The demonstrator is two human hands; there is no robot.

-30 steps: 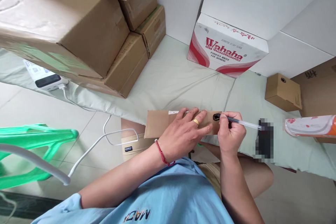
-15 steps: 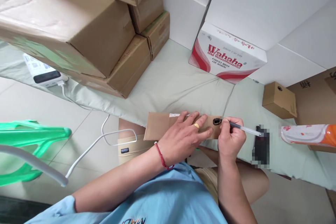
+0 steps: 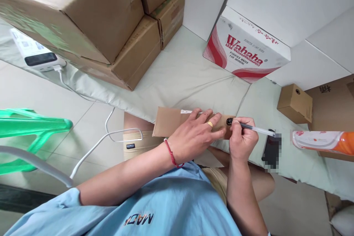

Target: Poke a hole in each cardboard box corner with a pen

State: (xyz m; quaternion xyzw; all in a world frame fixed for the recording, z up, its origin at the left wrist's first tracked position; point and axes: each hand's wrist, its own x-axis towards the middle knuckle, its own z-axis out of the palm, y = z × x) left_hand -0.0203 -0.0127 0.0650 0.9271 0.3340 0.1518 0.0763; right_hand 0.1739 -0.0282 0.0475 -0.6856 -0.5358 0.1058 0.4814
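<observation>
A long brown cardboard box point(image 3: 167, 121) lies at the near edge of the cloth-covered surface, over my lap. My left hand point(image 3: 197, 131), with a ring and a red bracelet, rests on it with fingers spread. In my right hand point(image 3: 242, 136) is a pen point(image 3: 258, 129), its tip end at the box's right end, by a black mark point(image 3: 229, 121). The exact contact of the tip is hidden by my fingers.
Large cardboard boxes point(image 3: 96, 11) stand at the back left beside a white power bank point(image 3: 41, 57) with a cable. A Wahaha carton point(image 3: 243, 51) is at the back. On the right are a small box point(image 3: 295, 104), a dark phone point(image 3: 272, 151) and an orange-white package point(image 3: 323, 141).
The view has shifted, so most things sit higher in the picture. The black mark looks more filled in. Both hands keep nearly the same place on the box.
</observation>
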